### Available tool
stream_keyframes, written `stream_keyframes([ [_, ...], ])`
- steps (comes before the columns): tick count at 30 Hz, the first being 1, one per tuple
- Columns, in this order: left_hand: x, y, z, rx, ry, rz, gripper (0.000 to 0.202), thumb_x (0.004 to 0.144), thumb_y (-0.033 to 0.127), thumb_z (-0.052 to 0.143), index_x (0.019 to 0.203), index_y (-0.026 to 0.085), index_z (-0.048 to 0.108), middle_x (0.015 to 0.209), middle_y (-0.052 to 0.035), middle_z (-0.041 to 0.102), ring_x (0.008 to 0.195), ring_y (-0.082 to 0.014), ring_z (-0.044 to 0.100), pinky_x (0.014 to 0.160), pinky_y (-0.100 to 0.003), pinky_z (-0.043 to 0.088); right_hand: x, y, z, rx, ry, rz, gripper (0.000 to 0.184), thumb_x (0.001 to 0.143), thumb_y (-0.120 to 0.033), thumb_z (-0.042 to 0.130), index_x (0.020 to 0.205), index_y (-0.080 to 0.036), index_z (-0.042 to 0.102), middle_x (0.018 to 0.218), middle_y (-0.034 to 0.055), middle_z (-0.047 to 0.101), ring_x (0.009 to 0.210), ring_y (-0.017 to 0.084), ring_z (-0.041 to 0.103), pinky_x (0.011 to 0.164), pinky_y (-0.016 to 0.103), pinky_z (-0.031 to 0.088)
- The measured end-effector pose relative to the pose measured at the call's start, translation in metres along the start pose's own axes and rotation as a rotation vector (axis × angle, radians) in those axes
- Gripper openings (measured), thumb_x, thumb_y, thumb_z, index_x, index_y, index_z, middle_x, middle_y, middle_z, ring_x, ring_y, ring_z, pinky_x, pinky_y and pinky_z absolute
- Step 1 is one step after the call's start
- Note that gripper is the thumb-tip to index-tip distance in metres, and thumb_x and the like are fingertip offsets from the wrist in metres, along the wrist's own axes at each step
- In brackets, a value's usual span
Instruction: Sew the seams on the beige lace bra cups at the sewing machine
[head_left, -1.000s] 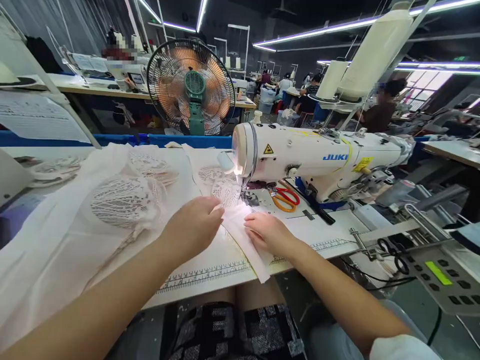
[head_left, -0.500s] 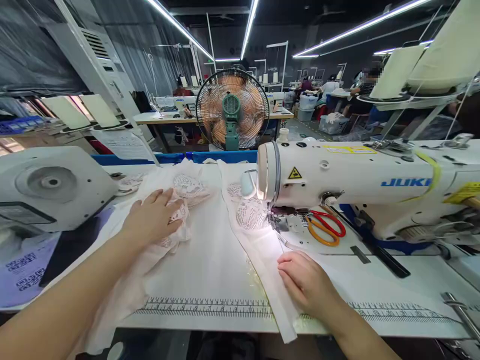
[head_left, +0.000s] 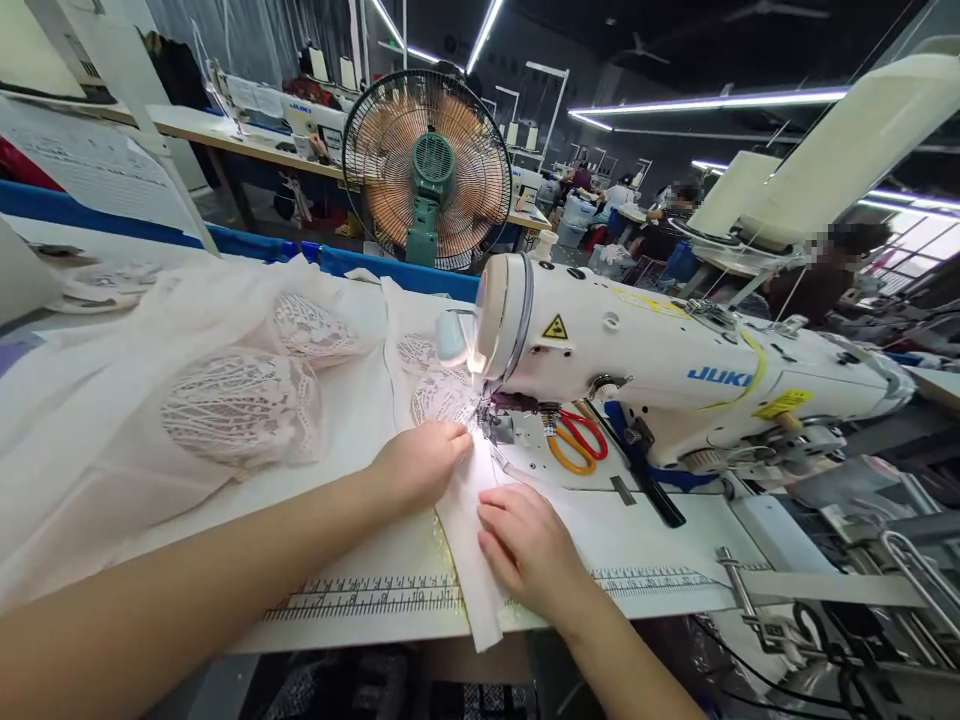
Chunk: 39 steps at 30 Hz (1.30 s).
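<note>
One pale fabric strip (head_left: 469, 560) lies at lower centre, its upper part pinched tight by the left hand (head_left: 420, 465); the right hand (head_left: 532, 545) half-curls at its edge, any hold unclear, below the sewing machine (head_left: 645, 350) at centre right

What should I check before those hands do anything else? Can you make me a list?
1. Left hand on the strip: ok, at its upper end.
2. Right hand by the strip: ok, fingertips at its right edge.
3. Light on: ok, glowing brightly.
4. Scissors apart from the strip: ok, they lie to its right.
5. Left fingertips clear of the needle: cannot tell; they are close, and the needle is too small to make out.
</note>
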<state>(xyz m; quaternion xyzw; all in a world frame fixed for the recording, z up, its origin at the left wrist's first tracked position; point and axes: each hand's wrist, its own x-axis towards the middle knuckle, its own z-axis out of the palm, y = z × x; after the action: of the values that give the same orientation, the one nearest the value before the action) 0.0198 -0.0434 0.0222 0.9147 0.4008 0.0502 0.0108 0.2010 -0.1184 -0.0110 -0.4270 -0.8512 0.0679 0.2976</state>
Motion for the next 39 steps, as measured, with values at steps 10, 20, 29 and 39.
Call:
stream_keyframes([
  [10,0.005,-0.042,0.032,-0.016,0.181,0.357,0.039,0.094,0.020,0.035,0.123,0.006,0.056,0.127,-0.0150,0.059,0.112,-0.0281,0.055,0.097,-0.041,0.045,0.000,-0.004,-0.001,0.024,-0.075,-0.037,0.018,0.086,-0.018,0.048,0.098,-0.016,0.061,0.102,0.0093,0.067,0.093,0.022,0.057,0.078,0.037,0.048],
  [20,0.007,-0.031,0.022,-0.006,0.141,0.323,0.035,0.090,0.022,0.038,0.110,0.003,0.060,0.103,-0.0180,0.059,0.091,-0.0269,0.055,0.079,-0.039,0.049,0.070,-0.006,-0.015,-0.459,-0.700,0.440,0.052,0.094,-0.037,0.035,0.142,-0.017,0.036,0.075,0.0087,0.069,0.063,0.026,0.064,0.049,0.033,0.042],
  [29,0.016,-0.029,0.014,0.099,0.040,0.197,0.025,0.089,0.021,0.042,0.100,0.014,0.064,0.090,-0.0101,0.060,0.077,-0.0231,0.054,0.061,-0.033,0.038,0.102,-0.010,-0.023,-0.388,-0.887,0.546,0.072,0.088,-0.052,0.042,0.146,-0.012,0.026,0.092,0.0113,0.072,0.078,0.027,0.066,0.059,0.035,0.047],
  [39,0.025,-0.042,0.007,0.113,-0.100,0.220,0.034,0.089,0.014,0.045,0.120,0.019,0.057,0.100,-0.0090,0.061,0.090,-0.0245,0.055,0.071,-0.036,0.040,0.094,-0.015,-0.018,-0.398,-0.848,0.550,0.075,0.088,-0.052,0.043,0.146,-0.007,0.025,0.075,0.0098,0.070,0.067,0.027,0.065,0.054,0.035,0.045],
])
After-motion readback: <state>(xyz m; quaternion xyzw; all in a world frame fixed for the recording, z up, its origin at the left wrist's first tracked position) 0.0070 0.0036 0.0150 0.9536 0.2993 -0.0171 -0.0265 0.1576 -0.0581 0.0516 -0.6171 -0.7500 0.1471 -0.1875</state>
